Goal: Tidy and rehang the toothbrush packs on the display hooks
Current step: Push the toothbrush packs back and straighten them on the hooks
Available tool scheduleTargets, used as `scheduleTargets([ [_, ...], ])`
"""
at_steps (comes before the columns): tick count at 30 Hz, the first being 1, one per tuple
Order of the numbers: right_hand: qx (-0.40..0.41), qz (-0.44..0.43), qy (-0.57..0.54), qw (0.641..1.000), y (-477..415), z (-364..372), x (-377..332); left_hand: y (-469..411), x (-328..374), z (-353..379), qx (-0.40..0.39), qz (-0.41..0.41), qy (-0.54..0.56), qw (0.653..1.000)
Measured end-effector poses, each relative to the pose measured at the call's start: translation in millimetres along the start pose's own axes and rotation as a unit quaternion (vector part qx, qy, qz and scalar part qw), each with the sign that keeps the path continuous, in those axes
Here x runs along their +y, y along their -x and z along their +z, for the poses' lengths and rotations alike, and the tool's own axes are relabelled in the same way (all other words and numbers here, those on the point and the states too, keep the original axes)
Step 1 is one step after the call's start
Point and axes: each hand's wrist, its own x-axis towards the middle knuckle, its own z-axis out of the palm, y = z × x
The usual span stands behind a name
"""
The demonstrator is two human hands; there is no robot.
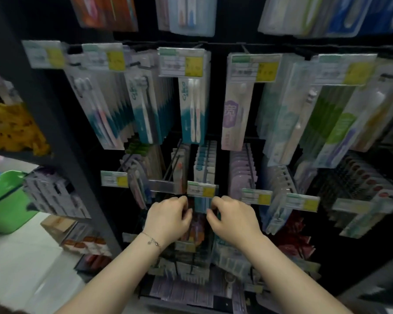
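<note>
**A:** Where's the pack that's being handled?

**B:** Low in the middle of the rack (218, 98). The front pack (200, 203), teal and white, hangs right between the two hands. It's at three o'clock from the left hand (168, 217) and nine o'clock from the right hand (234, 217). A price tag (201, 189) sits just above it at twelve o'clock.

**A:** Are the hands gripping it?

**B:** The right hand is. Its thumb and forefinger pinch the pack's right edge, and the other fingers are curled in. The left hand's fingers are curled at the pack's left edge. It's too dark and blurred there, so I cannot tell whether they grip it.

**A:** Are there more of the same pack?

**B:** Yes, a row of packs (205, 159) in the same blue and white hangs in file behind the tag. It runs back toward twelve o'clock. They overlap too tightly for a sure count.

**A:** What can you count?

**B:** There are two hands, both palm-down, well apart at the wrists and close at the fingertips. One thin bracelet (153, 242) is on the left wrist. There's one pack between the hands. I count five upper price tags (182, 62) along the row of larger packs at twelve o'clock, each with a yellow patch. There's also one green bin (7, 200) on the floor at nine o'clock, well apart from the hands.
</note>
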Motion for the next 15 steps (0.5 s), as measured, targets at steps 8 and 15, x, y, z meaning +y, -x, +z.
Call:
scheduleTargets([
  [8,-0.005,-0.054,-0.022,0.998,-30,16,-52,11,-71,4,-0.034,-0.094,0.01,0.995],
  [15,-0.031,-0.072,-0.025,0.997,-45,44,-93,10,-116,14,-0.084,-0.164,0.048,0.982],
])
